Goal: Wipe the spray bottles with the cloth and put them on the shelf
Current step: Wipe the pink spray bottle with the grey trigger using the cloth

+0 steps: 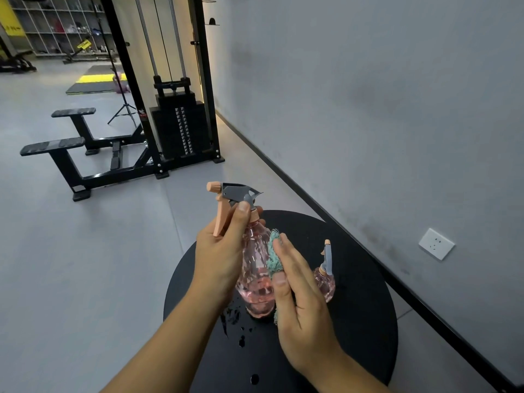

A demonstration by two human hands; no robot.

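Note:
A pink see-through spray bottle [256, 282] with a grey and peach trigger head is held above the round black table [365, 321]. My left hand [221, 251] grips it around the neck, thumb up against the grey head. My right hand [300, 293] presses a teal cloth [273, 256] against the bottle's right side, fingers mostly straight and the thumb pinning the cloth. A second, smaller pink spray bottle [326, 275] stands on the table just behind my right hand, partly hidden by it.
Water drops [235, 319] lie on the table under the held bottle. A grey wall with a white socket [436, 244] runs along the right. A black cable weight machine [175, 120] and its footrests [56, 146] stand on the grey floor to the left.

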